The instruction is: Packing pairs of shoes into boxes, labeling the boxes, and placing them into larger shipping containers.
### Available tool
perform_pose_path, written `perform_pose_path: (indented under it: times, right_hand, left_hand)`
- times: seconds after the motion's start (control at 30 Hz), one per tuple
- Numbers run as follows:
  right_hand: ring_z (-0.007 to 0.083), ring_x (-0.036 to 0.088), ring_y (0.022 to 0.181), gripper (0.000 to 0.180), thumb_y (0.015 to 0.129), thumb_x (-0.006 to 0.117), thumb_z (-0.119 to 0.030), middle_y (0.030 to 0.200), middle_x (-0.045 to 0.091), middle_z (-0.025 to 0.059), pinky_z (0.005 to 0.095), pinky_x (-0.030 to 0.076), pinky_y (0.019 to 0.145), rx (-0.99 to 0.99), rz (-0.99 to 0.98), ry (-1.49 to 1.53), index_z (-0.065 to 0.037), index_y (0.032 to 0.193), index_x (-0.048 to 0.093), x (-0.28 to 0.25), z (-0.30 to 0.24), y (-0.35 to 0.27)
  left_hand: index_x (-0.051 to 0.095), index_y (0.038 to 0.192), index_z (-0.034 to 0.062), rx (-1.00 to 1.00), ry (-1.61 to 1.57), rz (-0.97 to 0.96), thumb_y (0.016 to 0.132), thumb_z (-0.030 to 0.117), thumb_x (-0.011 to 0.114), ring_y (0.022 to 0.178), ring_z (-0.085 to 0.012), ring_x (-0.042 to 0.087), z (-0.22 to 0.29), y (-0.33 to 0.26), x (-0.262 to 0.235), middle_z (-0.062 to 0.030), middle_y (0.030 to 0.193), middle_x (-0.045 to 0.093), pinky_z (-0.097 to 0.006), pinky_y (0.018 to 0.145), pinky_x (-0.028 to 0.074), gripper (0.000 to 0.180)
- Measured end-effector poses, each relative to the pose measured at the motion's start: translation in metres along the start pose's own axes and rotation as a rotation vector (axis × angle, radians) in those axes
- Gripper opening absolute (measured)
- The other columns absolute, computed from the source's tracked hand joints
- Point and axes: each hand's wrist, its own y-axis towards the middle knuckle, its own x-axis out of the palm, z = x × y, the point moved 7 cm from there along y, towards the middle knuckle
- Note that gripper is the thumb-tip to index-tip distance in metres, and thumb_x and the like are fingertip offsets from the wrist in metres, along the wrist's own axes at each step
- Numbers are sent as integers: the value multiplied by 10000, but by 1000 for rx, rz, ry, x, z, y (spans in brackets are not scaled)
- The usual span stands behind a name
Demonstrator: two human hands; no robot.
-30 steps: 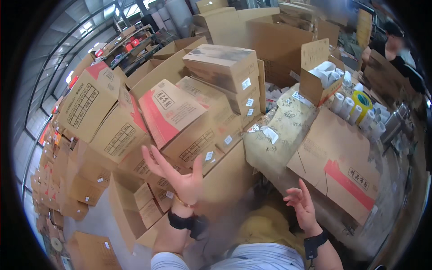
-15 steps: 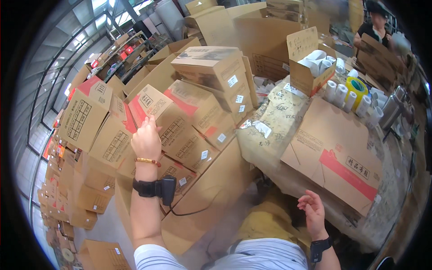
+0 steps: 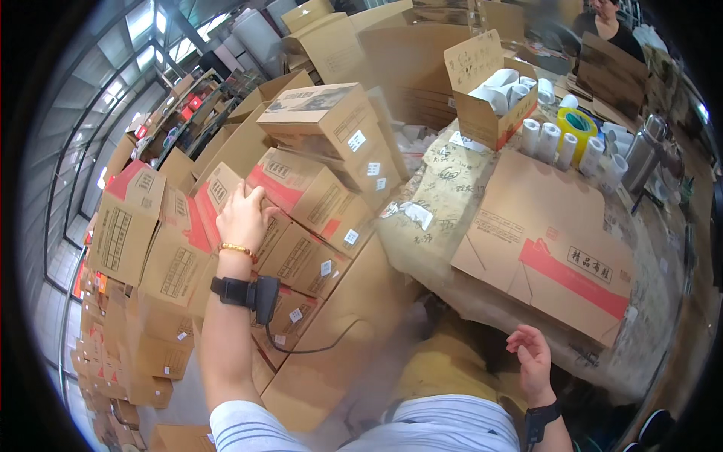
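Small brown cardboard boxes with red bands (image 3: 288, 181) stand in rows inside a large open carton (image 3: 324, 369) to the left. My left hand (image 3: 245, 218) rests on the box tops, fingertips at the join between two neighbouring boxes. Its fingers are a little bent and apart, gripping nothing that I can see. Beside the table's front edge, my right hand (image 3: 533, 361) hangs in the air with loosely curled, parted fingers and nothing in it. A flat folded cardboard box (image 3: 557, 226) with a red stripe lies on the table close by.
On the covered table (image 3: 429, 181) stand an open box of white rolls (image 3: 486, 124), yellow tape (image 3: 578, 135) and a steel flask (image 3: 646, 154). Further boxes (image 3: 162, 350) are stacked at the left. Another person (image 3: 606, 30) is at the far right.
The view has shifted, so the boxes and table appear further left. Across the box tops, my left hand has moved right, to the join between two boxes. My right hand remains empty.
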Motion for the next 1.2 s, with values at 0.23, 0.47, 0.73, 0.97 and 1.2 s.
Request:
perform_pose_path:
  times: [0.23, 0.47, 0.73, 0.97, 1.2]
  right_hand:
    - [169, 545, 921, 146, 831, 576, -74, 976, 571, 54, 301, 434, 844, -401, 284, -684, -25, 967, 590, -70, -70, -21]
    - [341, 340, 1292, 425, 881, 574, -144, 1395, 357, 196, 425, 288, 1064, -187, 859, -1510, -45, 1286, 495, -209, -103, -31]
    - [409, 369, 1269, 808, 696, 772, -266, 1372, 364, 266, 445, 337, 1033, -76, 724, -1423, -164, 1390, 372, -147, -100, -34]
    - [380, 466, 1202, 634, 746, 734, -195, 1258, 526, 197, 413, 382, 999, -532, 669, -1171, -71, 1308, 467, -84, -158, -34]
    - [312, 566, 1115, 471, 800, 587, 18, 1161, 613, 152, 402, 396, 986, -736, 679, -1306, -52, 1259, 504, -43, -243, -32]
  left_hand:
    - [583, 1096, 103, 491, -452, 477, 674, 137, 737, 1180, -352, 446, 101, -51, 0, -152, 1257, 498, -455, 974, 389, 450]
    - [376, 1368, 54, 421, -1243, -299, 817, 305, 657, 1307, -424, 290, 310, -130, 109, -260, 1442, 227, -445, 1056, 307, 668]
    - [369, 1356, 13, 369, -1473, -395, 859, 55, 536, 1248, -244, 439, 315, -115, 102, -162, 1313, 475, -333, 1042, 337, 526]
    - [388, 1330, 21, 223, -1921, -366, 755, -141, 582, 1173, -252, 515, 299, -103, 72, -198, 1258, 519, -321, 932, 459, 628]
    - [466, 1262, -29, 659, -1422, 339, 926, 430, 486, 1155, -283, 513, 281, -77, -40, -194, 1235, 540, -423, 987, 381, 569]
